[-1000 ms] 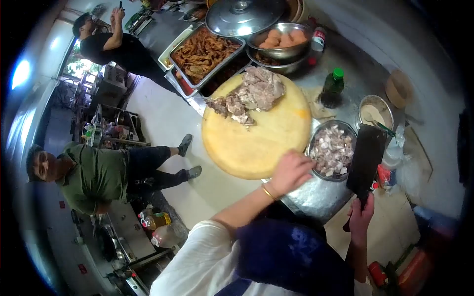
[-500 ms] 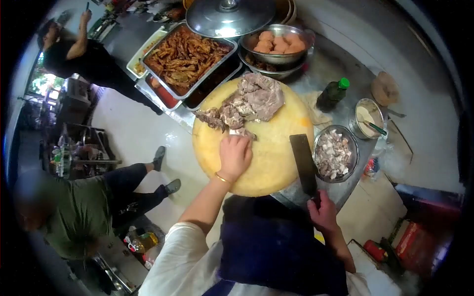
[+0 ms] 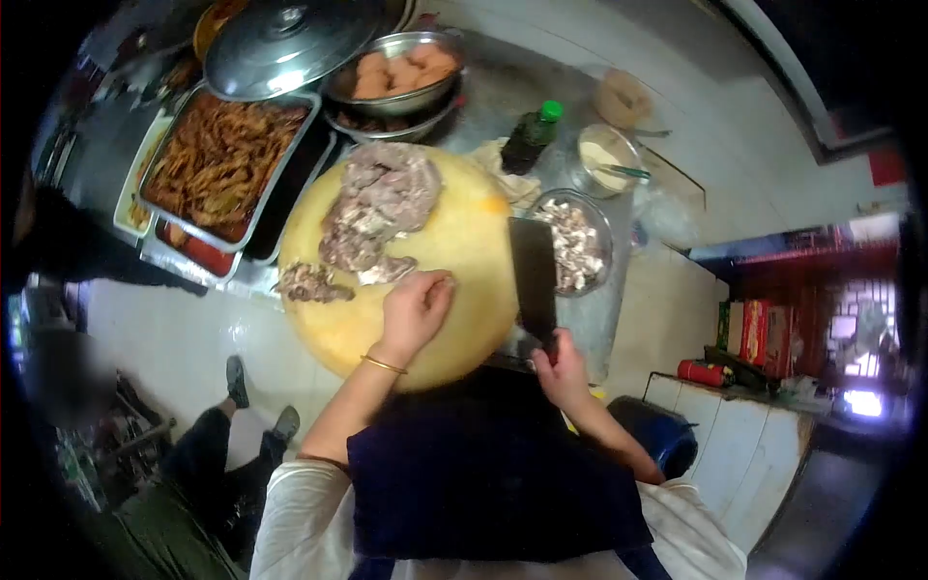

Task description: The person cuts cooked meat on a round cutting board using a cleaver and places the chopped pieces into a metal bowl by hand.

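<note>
A round yellow cutting board (image 3: 464, 232) bears a large piece of cooked meat (image 3: 391, 184) and a smaller chunk (image 3: 311, 283) at its left edge. My left hand (image 3: 416, 309), a gold bangle on its wrist, is over the board just below the meat. Its fingers are curled in; whatever they may hold is hidden. My right hand (image 3: 561, 369) grips the handle of a dark cleaver (image 3: 535, 275), its broad blade raised at the board's right edge. Beside the blade is a metal bowl of chopped meat (image 3: 578, 246), partly covered by it.
A tray of browned meat (image 3: 227, 159) is at the left, near a metal lid (image 3: 290, 43) and a bowl of orange-pink balls (image 3: 401, 77). Behind the board are a green-capped bottle (image 3: 532, 138) and a bowl of pale powder (image 3: 607, 159). A person's legs (image 3: 227, 449) show at lower left.
The view has swung right. My left hand has moved from the chopped-meat bowl to the board near the meat. The smaller chunk now lies apart from the large piece. The cleaver is still in my right hand.
</note>
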A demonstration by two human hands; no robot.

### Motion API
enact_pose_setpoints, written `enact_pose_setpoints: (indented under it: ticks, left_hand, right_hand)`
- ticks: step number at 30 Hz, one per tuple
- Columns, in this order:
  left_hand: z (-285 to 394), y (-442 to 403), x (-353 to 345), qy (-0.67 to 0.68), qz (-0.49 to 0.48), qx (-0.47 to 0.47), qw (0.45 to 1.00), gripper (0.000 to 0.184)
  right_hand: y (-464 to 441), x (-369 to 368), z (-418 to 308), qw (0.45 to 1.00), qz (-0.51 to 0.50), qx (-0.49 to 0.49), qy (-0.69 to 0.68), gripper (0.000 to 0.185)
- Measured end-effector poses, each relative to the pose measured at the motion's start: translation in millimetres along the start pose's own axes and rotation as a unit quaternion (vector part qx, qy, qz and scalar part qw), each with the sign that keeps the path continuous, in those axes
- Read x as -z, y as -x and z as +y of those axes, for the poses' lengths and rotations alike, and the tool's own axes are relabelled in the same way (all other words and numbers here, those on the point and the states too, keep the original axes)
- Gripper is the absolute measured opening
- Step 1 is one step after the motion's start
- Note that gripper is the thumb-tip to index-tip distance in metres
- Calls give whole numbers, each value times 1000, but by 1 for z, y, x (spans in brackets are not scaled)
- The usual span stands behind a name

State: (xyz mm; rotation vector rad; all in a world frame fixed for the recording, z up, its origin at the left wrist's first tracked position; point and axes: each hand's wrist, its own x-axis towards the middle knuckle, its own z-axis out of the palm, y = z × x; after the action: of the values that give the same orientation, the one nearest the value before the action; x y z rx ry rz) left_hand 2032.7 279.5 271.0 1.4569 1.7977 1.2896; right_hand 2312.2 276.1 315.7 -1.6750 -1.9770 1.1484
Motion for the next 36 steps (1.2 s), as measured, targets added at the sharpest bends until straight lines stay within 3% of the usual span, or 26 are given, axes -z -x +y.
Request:
enact_pose_setpoints:
  ticks: [5,6,8,11,13,14,16,17,18,20,21,23,24,25,26,27,28,30,32,33,36]
  left_hand:
    - [19,-23,-56,110,-89,-30,989,17]
    - [32,-33,-66,82,-103,-59,990,19]
    - [53,-50,-84,28,-130,-112,985,24]
    - [48,-73,-101,-79,-116,-208,968,31]
    - [41,-77,-80,-161,-93,-218,958,35]
    - [39,-73,-60,-218,-68,-220,948,34]
    - [34,-59,-17,-339,-43,-134,930,34]
    - [17,-51,2,-365,4,-162,917,31]
    - [12,-45,14,-403,-9,-156,902,29]
    - [2,-34,42,-477,-32,-135,868,24]
    - [-5,-31,48,-502,-71,-148,849,19]
    - [-9,-27,43,-548,-102,-53,829,27]
    - [14,-28,47,-517,-139,-19,845,33]
    - [-6,-25,40,-564,-119,-27,816,37]
    - [-12,-22,38,-584,-107,-51,803,24]
    - [-18,-16,32,-602,-10,-60,796,22]
    - [-13,-14,38,-598,-54,-59,797,20]
    - [11,-7,47,-603,-142,-88,780,16]
    - [-6,9,45,-589,-77,-130,794,17]
    - [-15,11,40,-580,-50,-156,798,18]
    - [-14,19,34,-577,-99,-91,806,11]
  right_hand:
    - [25,4,14,972,85,-22,-216,29]
    - [32,9,22,959,105,-42,-261,29]
    - [41,26,40,972,138,-64,-178,20]
    - [56,45,48,951,187,-72,-237,16]
    - [63,52,58,944,210,-82,-243,15]
    - [65,58,58,949,193,-94,-232,15]
    - [67,71,47,960,145,-111,-214,14]
    - [63,72,45,968,131,-85,-195,15]
    - [58,74,52,980,100,-91,-145,20]
    - [41,64,72,995,85,11,-57,25]
    - [33,63,75,998,44,9,-37,27]
    - [3,62,55,998,-50,46,1,30]
    - [-10,64,43,989,-107,79,57,31]
    - [-21,69,29,980,-164,82,76,31]
    - [-32,62,44,971,-148,150,117,34]
    - [-41,58,49,966,-142,153,151,36]
    - [-64,50,81,959,-146,230,83,34]
    - [-74,57,41,952,-208,204,91,43]
    - [-48,84,18,952,-249,140,111,53]
    - [-53,82,25,952,-227,174,107,45]
    - [-55,90,16,942,-266,166,120,47]
